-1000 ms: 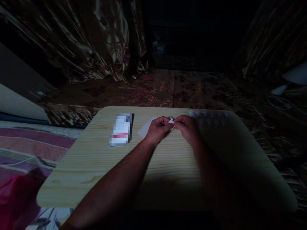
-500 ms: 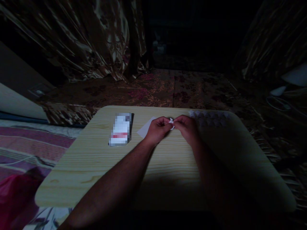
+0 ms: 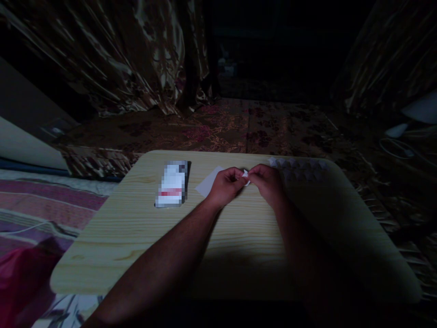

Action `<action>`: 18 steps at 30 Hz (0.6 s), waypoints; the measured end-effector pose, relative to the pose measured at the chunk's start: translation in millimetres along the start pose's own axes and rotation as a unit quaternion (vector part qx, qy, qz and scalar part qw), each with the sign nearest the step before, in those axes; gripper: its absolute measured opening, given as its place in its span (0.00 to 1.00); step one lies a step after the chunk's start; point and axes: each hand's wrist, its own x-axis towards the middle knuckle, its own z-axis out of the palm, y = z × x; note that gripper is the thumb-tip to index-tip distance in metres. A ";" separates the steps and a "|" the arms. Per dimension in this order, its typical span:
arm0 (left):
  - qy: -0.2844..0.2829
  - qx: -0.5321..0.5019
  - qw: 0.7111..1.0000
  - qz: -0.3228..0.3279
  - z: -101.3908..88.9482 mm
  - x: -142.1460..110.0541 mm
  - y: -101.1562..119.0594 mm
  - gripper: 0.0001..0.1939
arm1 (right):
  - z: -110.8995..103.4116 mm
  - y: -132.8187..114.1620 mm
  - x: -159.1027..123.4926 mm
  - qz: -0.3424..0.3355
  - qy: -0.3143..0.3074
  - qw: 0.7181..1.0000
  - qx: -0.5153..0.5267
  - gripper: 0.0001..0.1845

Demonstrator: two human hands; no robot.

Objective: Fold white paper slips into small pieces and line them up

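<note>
Between my fingertips is a small folded piece of white paper [image 3: 245,177], held just above the far half of the wooden table [image 3: 136,241]. My left hand [image 3: 226,186] pinches its left side with thumb and fingers. From the right, my right hand [image 3: 267,182] pinches the other side. A flat sheet of white paper [image 3: 206,184] lies partly under my left hand. Right of my right hand, several small folded paper pieces [image 3: 297,164] sit in two rows, dim in shadow.
A blurred-out white box-like item with a red band [image 3: 171,184] lies on the table's left. Beyond the far edge is a surface covered in patterned cloth [image 3: 218,127], with curtains [image 3: 164,54] behind. A striped bedspread [image 3: 51,200] is at left; a white cable [image 3: 396,146] lies at right.
The folded paper and my fingertips have shifted very slightly, with the paper turned a little in my pinch. Everything else stays put.
</note>
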 end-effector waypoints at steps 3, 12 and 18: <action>-0.002 0.006 1.000 0.001 -0.1 0.2 -0.4 0.13 | 0.2 1.0 0.0 -0.010 -0.001 1.000 0.006 0.06; 0.003 -0.004 1.000 0.013 1.8 -0.7 1.3 0.13 | 1.3 -6.8 -2.9 -0.010 0.027 1.000 -0.012 0.05; 0.027 -0.013 1.000 0.000 0.8 -0.1 1.8 0.13 | 2.7 -4.1 -2.1 -0.014 0.022 1.000 -0.005 0.05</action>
